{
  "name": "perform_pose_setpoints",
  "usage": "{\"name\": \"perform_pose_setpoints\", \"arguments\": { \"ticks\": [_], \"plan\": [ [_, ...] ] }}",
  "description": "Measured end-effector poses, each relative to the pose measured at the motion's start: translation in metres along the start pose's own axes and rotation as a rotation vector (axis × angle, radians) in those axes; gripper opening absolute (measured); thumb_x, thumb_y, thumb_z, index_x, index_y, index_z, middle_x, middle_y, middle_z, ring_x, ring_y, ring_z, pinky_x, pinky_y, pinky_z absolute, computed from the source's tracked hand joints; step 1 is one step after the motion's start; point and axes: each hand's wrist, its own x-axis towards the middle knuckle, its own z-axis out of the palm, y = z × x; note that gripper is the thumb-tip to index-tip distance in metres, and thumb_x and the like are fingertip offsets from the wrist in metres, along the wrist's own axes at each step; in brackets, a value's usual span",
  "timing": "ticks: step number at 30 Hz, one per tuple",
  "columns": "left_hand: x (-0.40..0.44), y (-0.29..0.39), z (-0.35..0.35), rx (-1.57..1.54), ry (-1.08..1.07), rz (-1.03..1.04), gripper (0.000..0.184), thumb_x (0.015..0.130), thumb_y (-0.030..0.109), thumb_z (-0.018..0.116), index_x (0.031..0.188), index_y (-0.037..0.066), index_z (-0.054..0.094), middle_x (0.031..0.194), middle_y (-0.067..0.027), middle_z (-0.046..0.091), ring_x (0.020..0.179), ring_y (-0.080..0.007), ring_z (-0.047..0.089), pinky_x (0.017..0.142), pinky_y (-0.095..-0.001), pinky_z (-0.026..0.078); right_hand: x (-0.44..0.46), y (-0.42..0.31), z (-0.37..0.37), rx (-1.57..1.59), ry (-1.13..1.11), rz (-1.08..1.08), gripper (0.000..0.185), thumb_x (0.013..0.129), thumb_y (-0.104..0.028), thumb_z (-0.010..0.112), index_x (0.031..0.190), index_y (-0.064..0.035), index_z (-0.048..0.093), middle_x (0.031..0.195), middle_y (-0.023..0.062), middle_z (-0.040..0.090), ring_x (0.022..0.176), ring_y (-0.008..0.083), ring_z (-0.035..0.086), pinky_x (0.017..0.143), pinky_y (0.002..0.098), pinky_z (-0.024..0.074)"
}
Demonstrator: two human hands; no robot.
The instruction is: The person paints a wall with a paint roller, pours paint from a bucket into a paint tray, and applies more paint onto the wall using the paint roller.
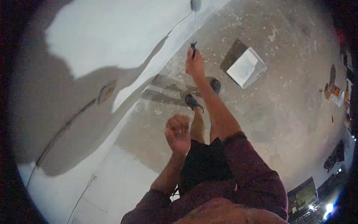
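Observation:
A paint roller is in my right hand [195, 63], its fingers wrapped round the black handle [193, 51]. From there a thin rod runs up to the roller head [195, 5] at the top edge of the view, close to the white wall. My left hand [178, 128] is closed in a loose fist in front of my body, and I see nothing in it. On the floor to the right of my right hand stands a white paint tray [244, 69] with what looks like white paint inside.
The wall [85, 41] on the left is white, with shadows and a thin dark cable [71, 121] along it. Stained concrete floor [294, 100] spreads to the right. My dark shoes [192, 101] stand below my arm. Orange and white items [337, 93] lie at the far right.

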Motion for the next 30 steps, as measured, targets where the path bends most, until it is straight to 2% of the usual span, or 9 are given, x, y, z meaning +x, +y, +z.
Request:
{"name": "perform_pose_setpoints", "arguments": {
  "ticks": [1, 3, 6, 9, 13, 20, 22, 27, 30],
  "plan": [
    [0.011, 0.026, 0.036, -0.178, -0.062, -0.030, 0.046, 0.095, 0.052, 0.041, 0.069, 0.014, 0.036, 0.074, -0.0022, 0.038, 0.071, -0.0146, 0.038, 0.072, -0.0318, 0.030, -0.011, -0.008, 0.003, 0.004, -0.004, 0.002, 0.039, 0.097, -0.036, 0.045, 0.096, 0.0021, 0.053, 0.071, 0.0290, 0.060, 0.072, 0.0480, 0.061, 0.064, 0.0555, 0.0468],
    [0.024, 0.072, 0.090, -0.483, -0.268, -0.093, 0.050, 0.094, 0.057, 0.039, 0.065, 0.016, 0.036, 0.068, 0.0017, 0.037, 0.060, -0.0128, 0.037, 0.071, -0.0358, 0.030, -0.041, -0.021, 0.009, 0.109, -0.086, 0.043, 0.042, 0.100, -0.037, 0.040, 0.088, 0.0013, 0.051, 0.057, 0.0167, 0.053, 0.047, 0.0297, 0.057, 0.048, 0.0398, 0.0453],
    [0.023, 0.108, 0.139, -0.806, -0.499, -0.103, 0.054, 0.094, 0.059, 0.037, 0.061, 0.017, 0.038, 0.061, 0.0046, 0.038, 0.047, -0.0113, 0.033, 0.064, -0.0395, 0.033, -0.111, 0.003, 0.048, -0.154, -0.097, -0.022, 0.040, 0.098, -0.037, 0.043, 0.099, 0.0019, 0.055, 0.074, 0.0269, 0.060, 0.072, 0.0446, 0.063, 0.059, 0.0492, 0.0494],
    [0.012, 0.128, 0.151, -0.943, -0.565, -0.102, 0.055, 0.093, 0.060, 0.038, 0.061, 0.016, 0.040, 0.060, 0.0036, 0.039, 0.046, -0.0114, 0.033, 0.061, -0.0385, 0.033, -0.158, 0.025, 0.069, -0.211, 0.063, -0.377, 0.042, 0.100, -0.037, 0.041, 0.088, 0.0017, 0.052, 0.060, 0.0175, 0.056, 0.051, 0.0321, 0.058, 0.048, 0.0385, 0.0441],
    [-0.001, 0.142, 0.143, -1.008, -0.594, -0.120, 0.056, 0.092, 0.061, 0.040, 0.062, 0.014, 0.042, 0.058, 0.0023, 0.040, 0.044, -0.0115, 0.034, 0.058, -0.0373, 0.033, -0.106, -0.009, 0.038, 0.031, -0.079, -0.106, 0.034, 0.098, -0.032, 0.046, 0.088, 0.0002, 0.053, 0.061, 0.0184, 0.057, 0.051, 0.0340, 0.058, 0.047, 0.0400, 0.0435],
    [-0.015, 0.156, 0.135, -1.085, -0.614, -0.145, 0.059, 0.089, 0.064, 0.042, 0.063, 0.011, 0.047, 0.056, -0.0001, 0.042, 0.041, -0.0118, 0.035, 0.051, -0.0351, 0.032, -0.159, 0.004, 0.066, -0.124, -0.014, -0.097, 0.038, 0.098, -0.035, 0.045, 0.089, 0.0010, 0.053, 0.065, 0.0229, 0.058, 0.065, 0.0427, 0.060, 0.057, 0.0479, 0.0457],
    [-0.017, 0.158, 0.133, -1.093, -0.618, -0.152, 0.060, 0.089, 0.064, 0.043, 0.063, 0.010, 0.049, 0.055, -0.0007, 0.042, 0.040, -0.0118, 0.035, 0.049, -0.0345, 0.032, -0.192, 0.017, 0.075, -0.182, -0.177, -0.144, 0.042, 0.098, -0.039, 0.043, 0.090, 0.0012, 0.054, 0.068, 0.0248, 0.059, 0.072, 0.0456, 0.060, 0.061, 0.0508, 0.0455],
    [-0.020, 0.164, 0.127, -1.092, -0.618, -0.153, 0.063, 0.087, 0.066, 0.045, 0.064, 0.008, 0.052, 0.054, -0.0024, 0.044, 0.038, -0.0120, 0.036, 0.044, -0.0329, 0.032, -0.120, 0.013, 0.063, -0.097, -0.091, 0.109, 0.050, 0.097, -0.045, 0.042, 0.090, 0.0027, 0.055, 0.067, 0.0211, 0.060, 0.067, 0.0392, 0.063, 0.061, 0.0491, 0.0468],
    [-0.019, 0.166, 0.124, -1.099, -0.614, -0.147, 0.065, 0.086, 0.067, 0.046, 0.064, 0.006, 0.054, 0.053, -0.0034, 0.044, 0.037, -0.0121, 0.037, 0.041, -0.0320, 0.031, -0.082, -0.030, 0.033, -0.137, 0.081, -0.047, 0.053, 0.096, -0.047, 0.042, 0.089, 0.0036, 0.056, 0.064, 0.0187, 0.059, 0.064, 0.0354, 0.064, 0.060, 0.0468, 0.0474]
  ]
}}
